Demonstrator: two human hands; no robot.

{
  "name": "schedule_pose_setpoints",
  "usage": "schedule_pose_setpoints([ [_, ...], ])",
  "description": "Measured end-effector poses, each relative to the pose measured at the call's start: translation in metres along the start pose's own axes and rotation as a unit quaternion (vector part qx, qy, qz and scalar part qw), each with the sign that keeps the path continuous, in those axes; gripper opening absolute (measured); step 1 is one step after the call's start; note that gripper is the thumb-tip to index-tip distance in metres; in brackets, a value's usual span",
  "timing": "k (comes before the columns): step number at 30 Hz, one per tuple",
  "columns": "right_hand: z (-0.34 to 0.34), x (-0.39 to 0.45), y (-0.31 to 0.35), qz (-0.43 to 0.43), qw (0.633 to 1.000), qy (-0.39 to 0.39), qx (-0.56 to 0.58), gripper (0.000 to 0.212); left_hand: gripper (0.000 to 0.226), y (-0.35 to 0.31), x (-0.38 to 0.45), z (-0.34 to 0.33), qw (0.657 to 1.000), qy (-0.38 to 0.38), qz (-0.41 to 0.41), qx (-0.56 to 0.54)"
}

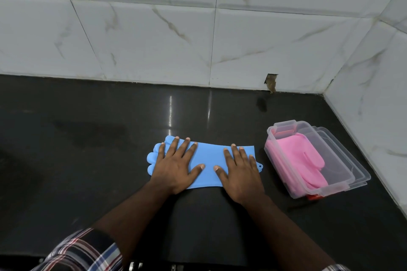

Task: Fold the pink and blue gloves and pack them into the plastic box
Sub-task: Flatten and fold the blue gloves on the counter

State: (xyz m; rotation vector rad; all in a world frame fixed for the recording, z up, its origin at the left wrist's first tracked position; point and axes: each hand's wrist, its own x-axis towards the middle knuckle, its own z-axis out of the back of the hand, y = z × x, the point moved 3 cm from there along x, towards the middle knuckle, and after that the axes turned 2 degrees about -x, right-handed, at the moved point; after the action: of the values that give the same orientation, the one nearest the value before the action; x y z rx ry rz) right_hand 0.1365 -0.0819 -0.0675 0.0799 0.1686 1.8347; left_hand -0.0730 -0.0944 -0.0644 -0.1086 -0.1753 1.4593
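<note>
a plaid sleeve [81, 251] sits at the bottom left edge, cut off by the frame, with the left forearm running up from it. at the bottom right corner a sliver of something pale at the right wrist is too cropped to identify. the left hand [176, 165] lies flat, fingers spread and released, palm down on the finger end of the blue glove [209, 160]; it covers most of the glove's fingers, so only rounded blue tips show past the hand on the left. the right hand [240, 171] presses flat in the same way on the cuff end, grasping nothing, hiding part of the cuff; a small tab pokes out beside it. the blue glove lies stretched out on the dark counter [88, 160]. just beside it to the right stands the clear plastic box [343, 186], open, with the pink glove [301, 156] inside, its lower part blurred through the wall. a lid seems to lie under the box, but that is hard to tell. marble tiles [154, 39] rise behind.
</note>
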Motion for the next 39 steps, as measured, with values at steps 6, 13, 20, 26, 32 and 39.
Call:
schedule_pose_setpoints([
  [6,0.0,-0.001,-0.002,0.003,1.0,0.014,-0.004,0.074,0.077,0.0,0.001,0.0,0.999,0.043,0.011,0.007],
  [13,0.018,0.008,0.001,-0.004,0.999,0.019,0.028,0.063,0.082,0.005,0.005,0.019,0.999,0.039,0.024,0.0],
  [20,0.01,0.009,-0.001,-0.003,0.999,0.031,0.01,0.065,0.08,0.019,0.004,0.012,0.997,0.057,0.031,0.032],
  [26,0.008,0.006,-0.004,0.004,1.0,0.025,0.011,0.065,0.081,0.018,0.0,0.007,0.998,0.049,0.036,0.035],
  [32,0.029,0.007,-0.013,-0.033,0.996,-0.013,0.083,0.059,0.088,0.016,0.004,0.018,0.996,0.07,0.041,0.027],
  [39,0.042,-0.003,-0.037,-0.18,0.979,-0.028,0.09,0.064,0.076,-0.025,0.011,0.023,0.998,0.05,-0.018,0.041],
])
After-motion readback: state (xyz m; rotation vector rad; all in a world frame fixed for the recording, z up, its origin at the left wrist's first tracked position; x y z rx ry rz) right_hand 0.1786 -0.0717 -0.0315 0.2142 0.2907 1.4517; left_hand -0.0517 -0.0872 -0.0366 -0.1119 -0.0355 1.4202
